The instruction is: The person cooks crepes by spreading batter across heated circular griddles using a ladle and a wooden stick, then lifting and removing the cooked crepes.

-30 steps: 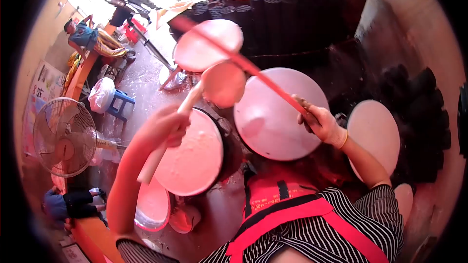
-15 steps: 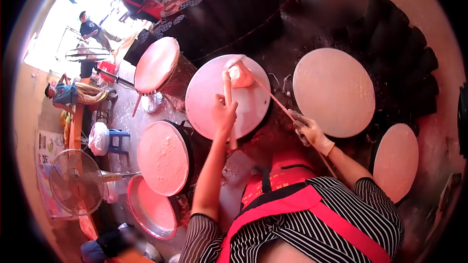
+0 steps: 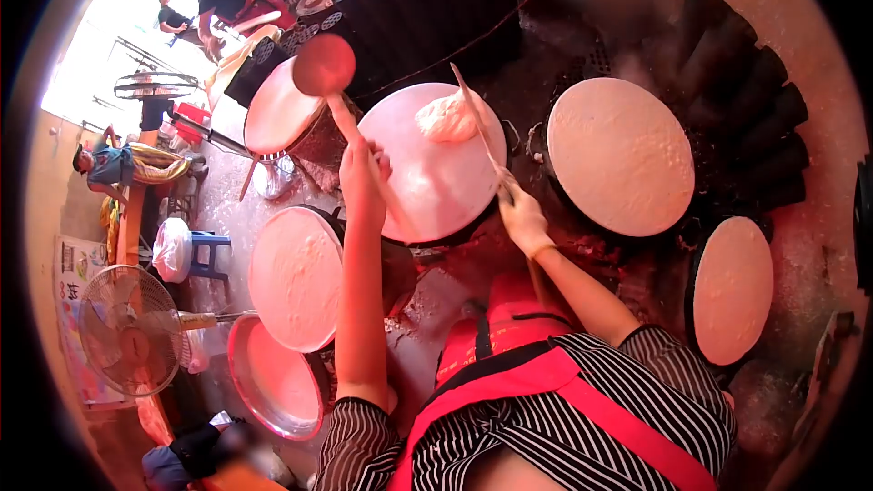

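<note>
My left hand (image 3: 364, 175) is closed round the handle of a ladle (image 3: 325, 66), its round bowl raised over the left edge of the middle griddle. On that round griddle (image 3: 391, 141) lies a pale mound of batter (image 3: 446, 118), towards the far side. My right hand (image 3: 525, 220) looks gloved and grips a long, thin, flat wooden spatula (image 3: 476, 115). The spatula's blade slants up past the right side of the mound; whether it touches the batter I cannot tell.
Griddles with pale sheets stand to the right (image 3: 620, 159), far right (image 3: 733, 291), left (image 3: 296, 280) and upper left (image 3: 275, 114). A red-rimmed basin (image 3: 238, 368) is lower left, near a fan (image 3: 134, 332). Black perforated cylinders (image 3: 436, 27) line the back. People stand upper left.
The ladle has lifted off the batter and swung up and left. My right hand has moved left, bringing the spatula more upright beside the mound. The batter now sits uncovered.
</note>
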{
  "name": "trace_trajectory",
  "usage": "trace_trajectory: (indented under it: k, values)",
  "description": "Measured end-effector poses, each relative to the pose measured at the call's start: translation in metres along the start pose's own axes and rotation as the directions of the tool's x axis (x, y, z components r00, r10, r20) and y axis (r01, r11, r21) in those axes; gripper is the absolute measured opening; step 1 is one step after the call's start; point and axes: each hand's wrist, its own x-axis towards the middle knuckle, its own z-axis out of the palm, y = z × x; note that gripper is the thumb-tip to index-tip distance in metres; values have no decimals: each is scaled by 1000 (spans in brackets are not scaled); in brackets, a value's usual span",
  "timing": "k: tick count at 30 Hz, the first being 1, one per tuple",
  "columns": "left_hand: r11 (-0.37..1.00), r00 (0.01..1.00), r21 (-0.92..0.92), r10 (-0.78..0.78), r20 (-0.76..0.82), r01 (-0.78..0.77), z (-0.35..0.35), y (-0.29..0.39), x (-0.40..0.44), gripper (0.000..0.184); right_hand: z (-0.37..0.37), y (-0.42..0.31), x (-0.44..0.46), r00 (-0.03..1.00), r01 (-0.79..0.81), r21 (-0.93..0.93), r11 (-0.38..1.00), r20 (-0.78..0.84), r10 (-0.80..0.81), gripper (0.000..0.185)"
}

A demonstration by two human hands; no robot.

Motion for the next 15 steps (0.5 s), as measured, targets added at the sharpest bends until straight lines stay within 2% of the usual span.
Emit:
trace_trajectory:
  k: [1, 2, 3, 4, 5, 6, 7, 8, 10, 11, 12, 13, 15]
  values:
    - [992, 994, 73, -107, -4, 107, -12, -1, -13, 20, 37, 21, 16, 988, 125, 11, 992, -92, -124, 39]
    - [967, 977, 144, -212, -16, 212, -25, -4, -27, 20, 51, 18, 26, 997, 53, 122, 991, -61, -46, 38]
    - [953, 959, 111, -279, -57, 283, -42, -24, -32, 22, 64, 14, 36, 999, -25, 227, 974, -31, 32, 37]
    - [943, 948, 101, -314, -46, 317, -58, -39, -44, 22, 50, -25, 42, 946, -320, 381, 867, 172, 273, 37]
    - [938, 943, 106, -321, -87, 330, -69, -53, -62, 22, 41, -51, 44, 801, -595, 453, 664, 397, 447, 36]
    - [925, 946, 201, -306, -107, 322, -76, -58, -88, 20, 37, -56, 38, 793, -609, 525, 595, 402, 457, 36]
    - [923, 943, 199, -308, -128, 329, -90, -68, -107, 23, 30, -56, 28, 785, -616, 591, 521, 407, 466, 36]
    - [918, 918, 100, -370, -140, 385, -102, -72, -129, 26, 25, -54, 15, 777, -617, 651, 442, 414, 475, 36]
    - [875, 865, -71, -485, -130, 480, -117, -66, -173, 30, 27, -45, -23, 798, -558, 673, 486, 274, 536, 36]
    - [837, 827, -70, -548, -127, 543, -131, -66, -190, 26, 35, -49, -40, 789, -549, 688, 476, 237, 567, 36]
    - [836, 823, -108, -548, -150, 537, -138, -66, -203, 25, 46, -56, -51, 777, -539, 702, 466, 200, 597, 37]
    - [835, 817, -145, -549, -174, 530, -143, -66, -215, 24, 71, -43, -53, 852, -455, 640, 619, 111, 511, 38]
    - [841, 812, -198, -538, -225, 503, -153, -71, -233, 22, 98, -63, -40, 846, -478, 625, 617, 139, 514, 36]
